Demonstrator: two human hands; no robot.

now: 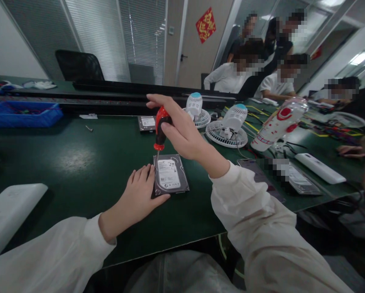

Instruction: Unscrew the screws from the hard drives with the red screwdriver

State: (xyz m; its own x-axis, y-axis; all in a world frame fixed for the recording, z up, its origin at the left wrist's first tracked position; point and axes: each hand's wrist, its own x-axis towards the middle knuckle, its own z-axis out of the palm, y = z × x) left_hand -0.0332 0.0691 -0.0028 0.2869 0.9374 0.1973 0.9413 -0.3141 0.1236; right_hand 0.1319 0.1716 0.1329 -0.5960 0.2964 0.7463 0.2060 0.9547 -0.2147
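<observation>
A hard drive [169, 175] with a white label lies flat on the green table [121, 146] near its front edge. My left hand [140, 191] rests against the drive's left side and near corner, fingers extended, thumb along the front edge. Above the drive, my right hand [182, 130] holds a red and black screwdriver [160, 130] upright, the palm and thumb at its handle. The shaft points down to the upper left part of the drive; whether the tip sits in a screw is too small to tell.
A second hard drive [146, 123] lies behind. White fans [228, 130], a patterned bottle [278, 124] and a phone [258, 175] stand or lie right. A blue tray [24, 114] and white device [11, 211] are left. Several people sit or stand beyond.
</observation>
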